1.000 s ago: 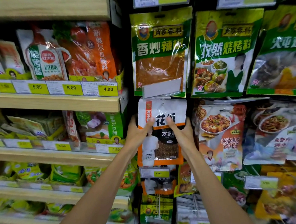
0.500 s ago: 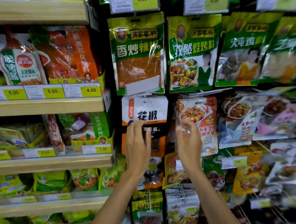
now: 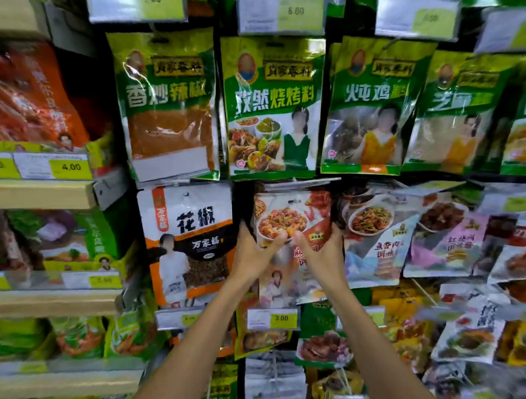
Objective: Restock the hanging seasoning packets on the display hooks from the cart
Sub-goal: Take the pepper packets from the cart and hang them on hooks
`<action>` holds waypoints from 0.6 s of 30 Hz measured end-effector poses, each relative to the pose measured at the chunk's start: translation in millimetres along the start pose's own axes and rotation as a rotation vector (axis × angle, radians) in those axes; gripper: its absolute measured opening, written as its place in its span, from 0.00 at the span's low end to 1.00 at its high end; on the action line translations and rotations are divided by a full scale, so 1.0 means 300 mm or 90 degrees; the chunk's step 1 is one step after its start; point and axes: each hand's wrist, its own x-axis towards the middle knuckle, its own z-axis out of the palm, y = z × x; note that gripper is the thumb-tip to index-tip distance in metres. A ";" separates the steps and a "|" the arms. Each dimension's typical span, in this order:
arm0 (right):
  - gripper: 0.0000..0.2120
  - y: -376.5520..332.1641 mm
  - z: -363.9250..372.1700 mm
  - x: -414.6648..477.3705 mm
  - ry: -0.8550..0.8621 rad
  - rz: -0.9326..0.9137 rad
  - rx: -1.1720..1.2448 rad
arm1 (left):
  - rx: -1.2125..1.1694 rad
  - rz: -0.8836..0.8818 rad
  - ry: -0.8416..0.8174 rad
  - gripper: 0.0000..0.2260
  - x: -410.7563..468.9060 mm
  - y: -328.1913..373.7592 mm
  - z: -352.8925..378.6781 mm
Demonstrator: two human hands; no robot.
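Note:
A red and white seasoning packet (image 3: 292,210) with a pictured dish hangs on a display hook in the middle row. My left hand (image 3: 253,254) grips its left edge and my right hand (image 3: 323,256) grips its right side, thumbs on the front. To its left hangs a white, orange and black peppercorn packet (image 3: 187,240), with no hand on it. The hook itself is hidden behind the packets. No cart is in view.
Green seasoning packets (image 3: 271,106) hang in the row above under price tags (image 3: 281,12). More packets (image 3: 377,235) hang to the right and below. Wooden shelves (image 3: 35,192) with bagged goods stand at the left. A 3.00 tag (image 3: 273,320) sits below my hands.
Both hands have let go of the peppercorn packet, which stays hanging, and moved right onto the red and white packet. The view has shifted to the right.

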 end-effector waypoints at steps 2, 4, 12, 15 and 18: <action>0.48 0.029 0.009 0.024 -0.022 0.023 0.047 | -0.046 -0.058 0.008 0.39 0.029 -0.021 0.021; 0.46 0.054 0.028 0.040 -0.026 0.045 0.077 | -0.056 -0.101 0.012 0.24 0.021 -0.046 0.036; 0.48 0.111 0.039 0.079 -0.057 0.061 0.101 | -0.018 -0.105 -0.011 0.34 -0.006 -0.109 0.029; 0.54 0.093 0.037 0.102 -0.053 0.051 0.110 | -0.027 -0.019 0.011 0.43 0.011 -0.094 0.029; 0.55 0.062 0.036 0.134 -0.056 0.036 0.134 | -0.042 -0.003 0.049 0.44 0.050 -0.074 0.032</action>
